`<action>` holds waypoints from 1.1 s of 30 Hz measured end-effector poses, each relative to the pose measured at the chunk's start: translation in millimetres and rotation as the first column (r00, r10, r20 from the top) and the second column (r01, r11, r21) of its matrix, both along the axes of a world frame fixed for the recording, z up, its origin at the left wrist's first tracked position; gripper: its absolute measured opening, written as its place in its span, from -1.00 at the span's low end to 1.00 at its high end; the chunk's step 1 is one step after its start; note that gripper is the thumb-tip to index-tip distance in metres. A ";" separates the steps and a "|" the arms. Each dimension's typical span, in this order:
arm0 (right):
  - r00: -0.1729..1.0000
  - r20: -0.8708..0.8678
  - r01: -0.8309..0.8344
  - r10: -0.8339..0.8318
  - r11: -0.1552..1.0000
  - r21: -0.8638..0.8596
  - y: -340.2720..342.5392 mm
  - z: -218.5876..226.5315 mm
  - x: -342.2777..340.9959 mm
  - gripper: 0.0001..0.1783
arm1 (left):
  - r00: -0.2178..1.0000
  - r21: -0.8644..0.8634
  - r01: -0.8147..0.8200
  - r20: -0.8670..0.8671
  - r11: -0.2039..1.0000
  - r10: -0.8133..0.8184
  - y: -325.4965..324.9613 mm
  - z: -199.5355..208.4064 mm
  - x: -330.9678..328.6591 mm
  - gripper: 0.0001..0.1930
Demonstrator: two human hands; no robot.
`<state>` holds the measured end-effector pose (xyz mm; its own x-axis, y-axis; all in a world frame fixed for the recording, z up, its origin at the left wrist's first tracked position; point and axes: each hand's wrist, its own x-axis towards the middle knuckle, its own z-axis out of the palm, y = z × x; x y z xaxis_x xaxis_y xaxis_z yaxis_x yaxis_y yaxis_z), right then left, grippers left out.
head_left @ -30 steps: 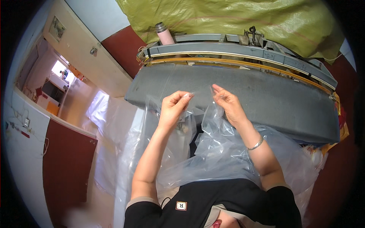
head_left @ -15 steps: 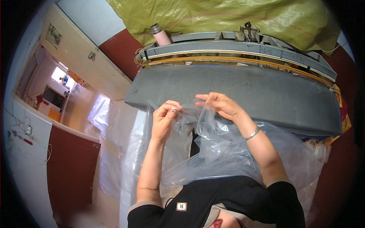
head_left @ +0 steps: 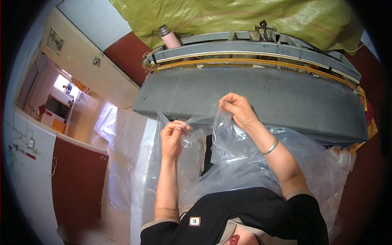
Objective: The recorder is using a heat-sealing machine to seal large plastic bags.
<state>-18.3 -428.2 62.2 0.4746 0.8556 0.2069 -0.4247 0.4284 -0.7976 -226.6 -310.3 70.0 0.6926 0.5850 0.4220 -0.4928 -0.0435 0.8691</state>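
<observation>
Head: hands [head_left: 170, 141] [head_left: 241, 112] pinch thin, crinkled clear plastic [head_left: 233, 151].

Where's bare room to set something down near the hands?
Long dark-grey padded slab: bare to the right of the right hand, between the thin orange strip behind and the transparent plastic film in front. Crowded: the slab's near side, where film bunches below the right hand and around the left hand.

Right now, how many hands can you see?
2 for sure: the left hand, lower down, holding the clear plastic, and the right hand, higher up, pinching it too. The faraway person's hands are too small to make out.
</observation>
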 end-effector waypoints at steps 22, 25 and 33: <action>0.157 0.810 0.976 -0.566 0.216 -0.038 -192.1 6.8 181.7 -0.71 | 0.552 0.523 0.639 -0.822 0.565 0.136 -5.0 -50.9 -20.8 -0.90; -0.028 0.838 0.999 -0.545 -0.035 0.010 -317.9 -4.3 254.0 -0.63 | 0.553 0.633 0.499 -0.758 0.592 0.345 -7.9 -68.4 -37.6 -0.86; -0.067 0.830 0.981 -0.554 -0.190 -0.048 -468.7 0.1 301.5 -0.60 | 0.878 0.830 0.313 -0.439 0.462 0.193 -16.3 -58.4 23.6 -0.81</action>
